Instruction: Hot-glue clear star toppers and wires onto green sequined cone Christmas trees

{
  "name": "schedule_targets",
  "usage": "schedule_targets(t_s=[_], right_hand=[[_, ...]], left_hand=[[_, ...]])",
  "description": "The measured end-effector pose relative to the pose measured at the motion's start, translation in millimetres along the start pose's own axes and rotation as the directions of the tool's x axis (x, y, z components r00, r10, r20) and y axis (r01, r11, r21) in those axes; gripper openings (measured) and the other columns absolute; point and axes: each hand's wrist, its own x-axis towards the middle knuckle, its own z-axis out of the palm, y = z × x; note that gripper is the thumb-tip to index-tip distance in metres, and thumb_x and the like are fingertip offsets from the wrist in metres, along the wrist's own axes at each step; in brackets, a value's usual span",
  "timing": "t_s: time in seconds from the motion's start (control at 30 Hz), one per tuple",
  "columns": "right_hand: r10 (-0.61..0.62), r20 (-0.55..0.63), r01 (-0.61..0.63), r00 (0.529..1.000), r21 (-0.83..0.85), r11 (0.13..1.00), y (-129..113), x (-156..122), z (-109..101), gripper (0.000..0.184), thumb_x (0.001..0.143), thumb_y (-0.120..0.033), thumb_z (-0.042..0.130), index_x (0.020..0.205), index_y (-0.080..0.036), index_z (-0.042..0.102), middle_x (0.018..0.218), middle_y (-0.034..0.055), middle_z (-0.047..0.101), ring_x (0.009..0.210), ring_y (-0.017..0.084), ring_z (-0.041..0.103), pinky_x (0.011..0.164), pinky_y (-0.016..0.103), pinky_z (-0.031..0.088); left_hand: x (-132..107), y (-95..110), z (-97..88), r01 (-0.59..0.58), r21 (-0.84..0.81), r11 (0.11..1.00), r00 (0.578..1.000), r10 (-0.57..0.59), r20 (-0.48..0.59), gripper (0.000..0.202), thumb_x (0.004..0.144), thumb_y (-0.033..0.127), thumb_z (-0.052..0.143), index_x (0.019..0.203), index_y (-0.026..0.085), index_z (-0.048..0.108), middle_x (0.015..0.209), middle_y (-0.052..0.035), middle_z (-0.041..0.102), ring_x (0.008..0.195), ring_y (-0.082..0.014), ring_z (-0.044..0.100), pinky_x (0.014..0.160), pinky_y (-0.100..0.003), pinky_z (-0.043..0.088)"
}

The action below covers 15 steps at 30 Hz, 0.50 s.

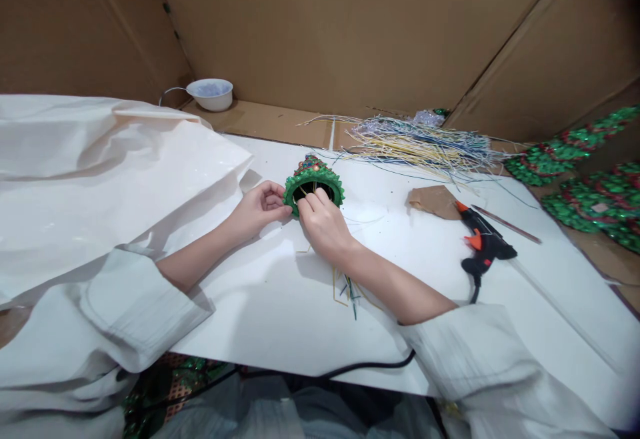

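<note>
Left of the glue gun [489, 242], the tree [314, 172] is pinched at its rim by the left hand [261, 207]. Wires [303, 190] inside its open base seem to be worked by the right hand [325, 225], fingertips hidden, grip unclear; steady bracing appears called for.

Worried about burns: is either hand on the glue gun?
No, the glue gun lies apart; left hand and right hand are at the ornament.

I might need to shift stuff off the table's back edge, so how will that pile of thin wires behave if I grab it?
The wires are probably springy rather than limp, since some jut out fairly straight. They look light, being thin strands. Some may slip out or snag, because they overlap loosely.
</note>
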Motion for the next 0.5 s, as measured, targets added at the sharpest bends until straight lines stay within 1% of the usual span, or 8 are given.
schedule_targets(t_s=[0.17,0.33,0.5], right_hand=[[-0.012,-0.03,0.013,0.999,0.011,1.0,0.5,-2.0,0.5,0.029,0.092,-0.008,0.034,0.081,-0.011,0.061,0.076,0.0115,0.056,0.084,0.023,0.046,0.069,0.033,0.04],[-0.017,-0.057,0.016,0.998,-0.018,1.0,0.6,-4.7,1.7,0.03,0.092,-0.009,0.034,0.08,-0.012,0.062,0.075,0.0108,0.056,0.082,0.022,0.046,0.069,0.032,0.039],[0.037,-0.085,-0.038,0.996,-0.011,0.999,-0.6,-6.7,2.4,0.029,0.092,-0.011,0.035,0.083,-0.011,0.063,0.078,0.011,0.058,0.084,0.023,0.046,0.069,0.032,0.039]], left_hand=[[-0.7,1.3,0.9,0.007,0.006,1.0,1.0,-0.007,0.0,0.036,0.061,0.023,0.075,0.083,0.017,0.049,0.074,0.0023,0.059,0.065,-0.0105,0.058,0.062,-0.024,0.047],[-0.6,0.3,0.0,-0.009,0.015,1.0,1.0,0.009,0.01,0.033,0.063,0.022,0.074,0.083,0.017,0.048,0.072,0.0027,0.058,0.063,-0.0096,0.058,0.06,-0.023,0.047],[-1.1,0.8,0.1,-0.01,0.011,1.0,1.0,0.01,0.005,0.034,0.061,0.021,0.075,0.082,0.017,0.049,0.071,0.0032,0.057,0.062,-0.0093,0.058,0.059,-0.023,0.047]])
